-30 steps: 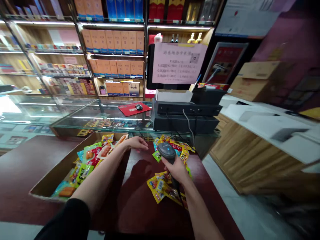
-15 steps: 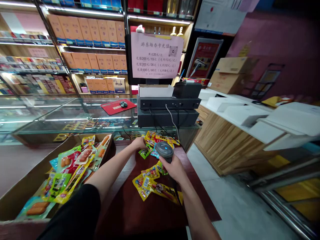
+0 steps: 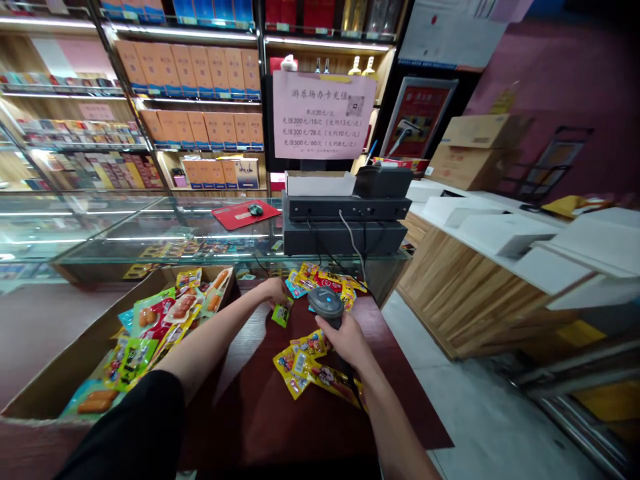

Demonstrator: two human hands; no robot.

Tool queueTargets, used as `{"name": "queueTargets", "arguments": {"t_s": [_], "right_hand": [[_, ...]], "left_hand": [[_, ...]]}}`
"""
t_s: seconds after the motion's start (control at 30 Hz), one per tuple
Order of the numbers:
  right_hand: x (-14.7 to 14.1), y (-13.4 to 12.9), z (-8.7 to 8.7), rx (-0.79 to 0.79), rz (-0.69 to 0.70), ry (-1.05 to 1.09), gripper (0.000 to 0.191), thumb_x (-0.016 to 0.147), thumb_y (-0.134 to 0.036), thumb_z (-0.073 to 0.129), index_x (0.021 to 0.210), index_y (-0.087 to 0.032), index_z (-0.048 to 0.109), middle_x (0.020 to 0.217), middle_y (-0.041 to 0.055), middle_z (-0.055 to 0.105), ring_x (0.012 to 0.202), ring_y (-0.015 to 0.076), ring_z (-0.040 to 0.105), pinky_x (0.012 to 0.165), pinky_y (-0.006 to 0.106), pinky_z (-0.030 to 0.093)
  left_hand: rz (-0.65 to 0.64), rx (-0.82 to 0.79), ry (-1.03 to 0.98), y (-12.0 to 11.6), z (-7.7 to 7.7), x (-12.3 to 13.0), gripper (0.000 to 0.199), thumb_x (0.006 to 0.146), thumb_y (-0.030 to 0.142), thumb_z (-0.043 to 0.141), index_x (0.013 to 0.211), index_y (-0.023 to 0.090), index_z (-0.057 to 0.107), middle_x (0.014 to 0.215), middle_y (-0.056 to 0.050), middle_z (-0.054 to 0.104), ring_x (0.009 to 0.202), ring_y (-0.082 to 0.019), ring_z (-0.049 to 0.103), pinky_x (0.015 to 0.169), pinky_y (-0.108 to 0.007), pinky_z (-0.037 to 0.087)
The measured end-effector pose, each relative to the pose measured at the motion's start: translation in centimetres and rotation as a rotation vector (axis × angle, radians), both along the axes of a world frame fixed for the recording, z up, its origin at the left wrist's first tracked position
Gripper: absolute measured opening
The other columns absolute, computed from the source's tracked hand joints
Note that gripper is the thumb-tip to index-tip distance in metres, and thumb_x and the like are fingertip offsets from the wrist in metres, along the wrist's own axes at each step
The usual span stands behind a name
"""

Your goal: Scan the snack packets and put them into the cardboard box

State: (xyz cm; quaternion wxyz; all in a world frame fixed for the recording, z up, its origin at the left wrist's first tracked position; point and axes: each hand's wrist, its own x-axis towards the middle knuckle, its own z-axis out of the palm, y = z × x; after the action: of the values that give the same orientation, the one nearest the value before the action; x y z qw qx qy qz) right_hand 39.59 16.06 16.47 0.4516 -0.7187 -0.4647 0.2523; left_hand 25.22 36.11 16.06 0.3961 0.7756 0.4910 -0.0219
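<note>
My left hand [image 3: 274,292] pinches a small green snack packet [image 3: 282,313] over the dark red table [image 3: 240,413]. Gripped in my right hand [image 3: 350,339] is a black barcode scanner [image 3: 326,304], its head pointing away toward the back left and its cord running down along my forearm. Just beyond the scanner lies a pile of snack packets [image 3: 333,279], mostly yellow and red with a blue one at its left. Nearer to me, several yellow packets [image 3: 293,371] overlap on the table, one of them long; part of this group is hidden by my right hand.
A cardboard box [image 3: 30,387] of packaged sausages and snacks stands at the left. Behind the table are a glass display counter [image 3: 125,233], a cash drawer [image 3: 345,237] with cables, and a screen covered by a pink sign [image 3: 323,117]. A wood-sided counter [image 3: 440,287] stands right.
My left hand has drawn the green packet left and slightly toward me, away from the pile. The scanner stays in my right hand. The view has shifted a little left.
</note>
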Motion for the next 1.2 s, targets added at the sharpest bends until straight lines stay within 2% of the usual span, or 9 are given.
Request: {"name": "queueTargets", "arguments": {"t_s": [0.07,0.2,0.3,0.4,0.53,0.63,0.8,1.2], "right_hand": [[-0.8,0.5,-0.2,0.026,0.022,-0.024,0.039,0.072,-0.048,0.063,0.092,-0.015,0.065,0.082,0.0075,0.07,0.08,0.0233,0.067,0.067,0.03,0.05],[-3.1,1.8,-0.2,-0.036,0.134,0.04,0.034,0.075,-0.049,0.059,0.085,-0.017,0.062,0.055,0.001,0.063,0.049,0.0179,0.061,0.05,0.027,0.047],[-5.2,2.7,0.1,-0.039,0.21,0.071,0.03,0.077,-0.047,0.059,0.083,-0.018,0.059,0.051,-0.0005,0.06,0.044,0.0163,0.059,0.047,0.026,0.046],[-7.2,3.4,0.6,-0.045,0.265,0.096,0.029,0.077,-0.045,0.06,0.085,-0.018,0.058,0.051,-0.0006,0.061,0.041,0.0151,0.058,0.043,0.024,0.045],[-9.0,3.7,1.0,-0.039,0.309,0.102,0.029,0.077,-0.045,0.06,0.086,-0.018,0.057,0.052,-0.0002,0.062,0.04,0.0145,0.058,0.042,0.023,0.045],[-9.5,3.6,0.9,-0.024,0.328,0.093,0.03,0.077,-0.046,0.06,0.089,-0.018,0.058,0.054,0.0005,0.063,0.043,0.0154,0.06,0.043,0.024,0.045],[-9.4,3.4,0.6,0.001,0.307,0.067,0.031,0.078,-0.046,0.06,0.09,-0.018,0.059,0.057,0.0017,0.066,0.045,0.016,0.061,0.046,0.024,0.046],[-9.2,3.4,0.6,0.011,0.314,0.064,0.028,0.079,-0.047,0.059,0.085,-0.019,0.055,0.054,-0.0001,0.063,0.043,0.0151,0.059,0.045,0.024,0.045]], "left_hand": [[0.083,-0.1,-0.137,0.5,0.4,-2.4,0.03,0.044,0.02,0.082,0.059,0.017,0.056,0.048,0.002,0.057,0.054,-0.019,0.063,0.06,-0.032,0.053],[0.295,-0.214,-0.541,0.5,1.9,-7.5,0.038,0.046,0.017,0.084,0.062,0.016,0.049,0.057,0.001,0.061,0.057,-0.015,0.063,0.06,-0.031,0.055],[0.426,-0.221,-0.769,-0.2,2.9,-10.8,0.04,0.048,0.018,0.085,0.072,0.015,0.053,0.066,0.0,0.063,0.066,-0.016,0.065,0.066,-0.033,0.057],[0.471,-0.258,-0.868,-0.9,3.3,-12.9,0.041,0.048,0.02,0.086,0.077,0.013,0.057,0.07,-0.001,0.064,0.07,-0.016,0.066,0.071,-0.033,0.057],[0.501,-0.277,-0.904,-1.0,3.4,-13.2,0.039,0.047,0.018,0.086,0.071,0.012,0.056,0.071,-0.002,0.065,0.072,-0.017,0.066,0.071,-0.034,0.058],[0.524,-0.288,-0.884,-0.9,3.6,-12.7,0.04,0.047,0.014,0.085,0.074,0.013,0.055,0.072,-0.003,0.066,0.072,-0.018,0.067,0.069,-0.036,0.058],[0.523,-0.309,-0.9,-1.1,4.1,-12.5,0.038,0.052,0.013,0.083,0.077,0.014,0.054,0.074,-0.002,0.067,0.073,-0.018,0.067,0.073,-0.038,0.057],[0.462,-0.366,-0.906,-1.5,4.5,-12.6,0.04,0.052,0.015,0.084,0.079,0.013,0.056,0.079,-0.004,0.068,0.074,-0.019,0.068,0.071,-0.037,0.058]]}}
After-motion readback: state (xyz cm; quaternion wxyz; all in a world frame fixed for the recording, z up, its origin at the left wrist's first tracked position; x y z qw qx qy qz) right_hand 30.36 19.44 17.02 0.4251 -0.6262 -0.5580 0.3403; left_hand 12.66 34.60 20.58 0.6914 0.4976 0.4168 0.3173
